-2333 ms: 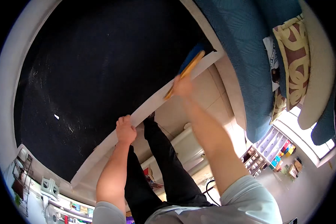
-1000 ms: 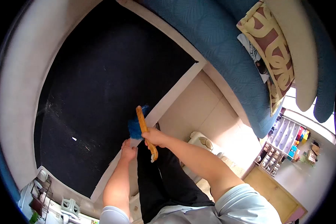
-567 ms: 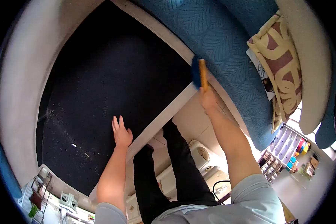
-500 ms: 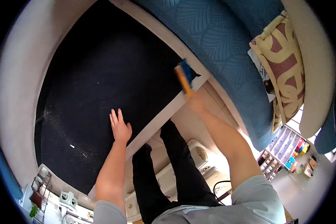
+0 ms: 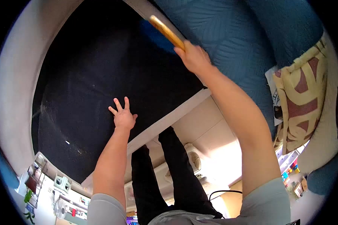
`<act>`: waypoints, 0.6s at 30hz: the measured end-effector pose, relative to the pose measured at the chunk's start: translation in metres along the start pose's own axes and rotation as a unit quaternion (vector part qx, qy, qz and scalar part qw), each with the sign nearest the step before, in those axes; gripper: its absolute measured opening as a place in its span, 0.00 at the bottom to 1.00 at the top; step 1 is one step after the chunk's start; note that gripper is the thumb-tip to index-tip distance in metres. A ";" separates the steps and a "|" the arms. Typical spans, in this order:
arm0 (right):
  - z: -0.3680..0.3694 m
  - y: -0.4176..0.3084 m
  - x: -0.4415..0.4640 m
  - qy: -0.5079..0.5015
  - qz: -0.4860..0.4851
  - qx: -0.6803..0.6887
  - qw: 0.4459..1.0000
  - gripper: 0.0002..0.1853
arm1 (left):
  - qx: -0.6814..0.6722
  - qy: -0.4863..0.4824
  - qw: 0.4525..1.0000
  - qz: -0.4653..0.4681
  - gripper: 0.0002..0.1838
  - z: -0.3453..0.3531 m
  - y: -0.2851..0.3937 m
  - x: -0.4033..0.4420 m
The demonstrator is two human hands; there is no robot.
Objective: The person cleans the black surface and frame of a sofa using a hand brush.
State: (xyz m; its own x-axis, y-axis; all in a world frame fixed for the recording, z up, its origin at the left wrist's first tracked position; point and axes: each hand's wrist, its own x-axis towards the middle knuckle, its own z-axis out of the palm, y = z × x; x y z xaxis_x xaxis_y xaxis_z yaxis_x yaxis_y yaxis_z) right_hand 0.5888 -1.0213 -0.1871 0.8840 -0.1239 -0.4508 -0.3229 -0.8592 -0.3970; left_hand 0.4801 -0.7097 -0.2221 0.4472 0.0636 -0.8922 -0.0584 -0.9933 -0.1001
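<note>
My right hand (image 5: 193, 56) grips the wooden handle of a brush (image 5: 167, 33), whose blue bristles touch the black surface near its upper right edge. With fingers spread, my left hand (image 5: 124, 115) lies flat on the black surface (image 5: 90, 63), near its light front edge (image 5: 169, 119), and holds nothing. Pale crumbs and a small white scrap (image 5: 67, 142) lie on the black surface at lower left.
A blue quilted sofa seat (image 5: 225, 48) borders the black surface on the right, with a patterned cushion (image 5: 302, 97) on it. A light padded side (image 5: 20, 86) curves along the left. Beyond the front edge are floor tiles and my legs (image 5: 178, 161).
My right hand has carried the brush from the front right corner up along the right side. My left hand has slid slightly farther onto the black surface, its fingers spreading wider. The view has shifted.
</note>
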 end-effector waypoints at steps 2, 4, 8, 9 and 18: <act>0.006 -0.003 0.021 -0.014 0.033 -0.007 0.999 0.22 | 0.007 -0.002 1.000 0.005 0.51 0.004 -0.001 0.007; 0.008 0.005 0.023 -0.055 0.084 -0.008 0.995 0.23 | 0.032 -0.006 0.999 -0.009 0.52 0.002 0.001 0.007; 0.009 0.063 -0.069 -0.172 0.111 -0.105 0.973 0.23 | -0.009 -0.036 0.999 -0.028 0.52 -0.017 0.007 -0.002; -0.011 0.062 -0.091 -0.250 0.187 -0.105 0.944 0.23 | 0.003 -0.038 0.999 -0.033 0.51 -0.017 0.008 0.000; -0.077 0.023 -0.103 -0.184 0.070 -0.074 0.978 0.18 | -0.020 -0.041 0.998 -0.032 0.51 -0.014 0.006 0.004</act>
State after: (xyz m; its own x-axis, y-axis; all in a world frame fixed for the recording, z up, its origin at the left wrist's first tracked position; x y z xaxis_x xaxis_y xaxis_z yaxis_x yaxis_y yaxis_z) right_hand 0.5167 -1.0667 -0.0879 0.6440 -0.0816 -0.7607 -0.3549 -0.9127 -0.2025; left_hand 0.4942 -0.7165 -0.2195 0.3737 0.1335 -0.9179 0.0042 -0.9898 -0.1422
